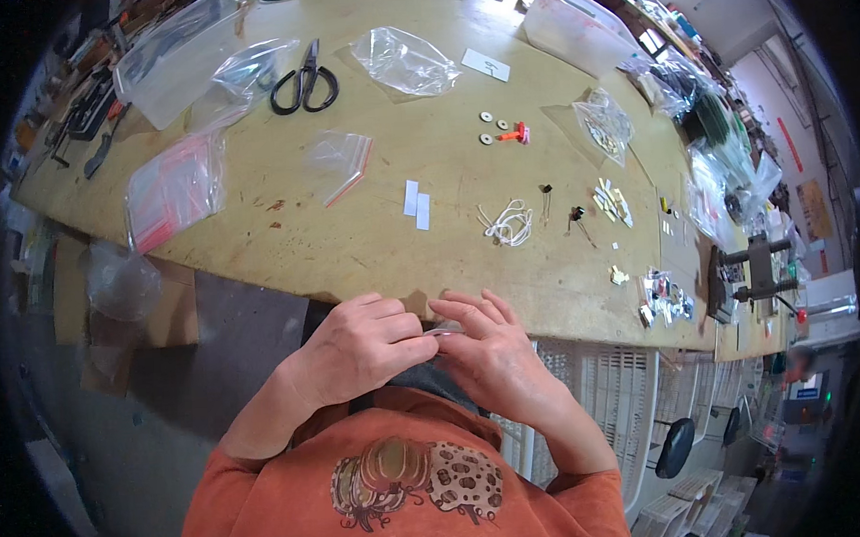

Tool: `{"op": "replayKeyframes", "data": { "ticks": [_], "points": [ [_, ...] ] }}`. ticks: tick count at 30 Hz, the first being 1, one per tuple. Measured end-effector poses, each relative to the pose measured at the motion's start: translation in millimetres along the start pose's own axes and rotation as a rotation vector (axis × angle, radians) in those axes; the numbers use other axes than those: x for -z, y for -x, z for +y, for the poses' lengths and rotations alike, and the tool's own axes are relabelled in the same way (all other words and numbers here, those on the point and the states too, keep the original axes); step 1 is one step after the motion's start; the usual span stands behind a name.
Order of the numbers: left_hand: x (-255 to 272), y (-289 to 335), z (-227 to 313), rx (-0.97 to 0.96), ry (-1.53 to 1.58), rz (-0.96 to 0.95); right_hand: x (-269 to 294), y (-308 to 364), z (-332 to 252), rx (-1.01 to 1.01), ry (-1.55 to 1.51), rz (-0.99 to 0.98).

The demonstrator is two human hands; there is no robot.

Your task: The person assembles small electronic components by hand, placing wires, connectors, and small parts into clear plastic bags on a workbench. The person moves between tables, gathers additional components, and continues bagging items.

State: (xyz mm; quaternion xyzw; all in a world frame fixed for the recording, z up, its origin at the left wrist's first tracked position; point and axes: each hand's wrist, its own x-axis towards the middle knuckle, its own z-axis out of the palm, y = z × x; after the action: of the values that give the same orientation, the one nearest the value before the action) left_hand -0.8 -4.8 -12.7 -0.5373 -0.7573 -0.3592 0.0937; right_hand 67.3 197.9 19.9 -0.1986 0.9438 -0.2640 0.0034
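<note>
Close to my body, at the table's front edge, my left hand [371, 337] is closed, its thumb and index finger pinching one side of a small clear plastic bag [443, 331]. A pinkish line shows along the bag, most of which the fingers hide. My right hand [490, 347] pinches the other side with its thumb, while its upper fingers are bent and partly spread. Beyond the hands lie two white paper strips [416, 206], a bundle of white cord [509, 223] and an opened zip bag [339, 166] with a red edge.
Black-handled scissors [303, 84] and a stack of red-edged zip bags [176, 190] lie to the left. Several washers [486, 139] sit near an orange-red piece [515, 133]. On the right are small cream pieces [613, 202], a bag of small parts [665, 298] and a metal clamp [758, 268].
</note>
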Motion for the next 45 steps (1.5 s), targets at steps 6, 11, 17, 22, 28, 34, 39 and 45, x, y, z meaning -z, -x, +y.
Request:
{"op": "replayKeyframes", "data": {
  "ticks": [6, 11, 17, 22, 28, 34, 39, 45],
  "points": [
    [-1, -5, 1, -0.012, 0.026, 0.039, -5, 4, 12, 0.081, 0.017, -0.108],
    [-1, 0, -7, 0.014, 0.045, 0.013, 27, -4, 30, -0.047, -0.450, -0.016],
    [-4, -1, -9, 0.039, 0.036, 0.071, 30, -55, 103, -0.080, 0.355, 0.219],
    [-1, 4, -13, 0.077, 0.014, 0.075, 26, -66, 124, -0.170, 0.367, 0.117],
    [1, 6, -18, 0.083, 0.049, 0.116, 47, -54, 145, -0.409, -0.502, 0.455],
    [2, -2, -19, 0.081, 0.049, 0.165, 79, -38, 109, -0.471, -0.779, 0.451],
    [-1, -11, -13, 0.078, 0.046, 0.178, 43, -23, 32, -0.326, -0.878, 0.346],
    [-2, -12, -8, 0.050, -0.030, 0.194, 7, -12, 5, 0.076, -0.070, 0.257]
  ]
}}
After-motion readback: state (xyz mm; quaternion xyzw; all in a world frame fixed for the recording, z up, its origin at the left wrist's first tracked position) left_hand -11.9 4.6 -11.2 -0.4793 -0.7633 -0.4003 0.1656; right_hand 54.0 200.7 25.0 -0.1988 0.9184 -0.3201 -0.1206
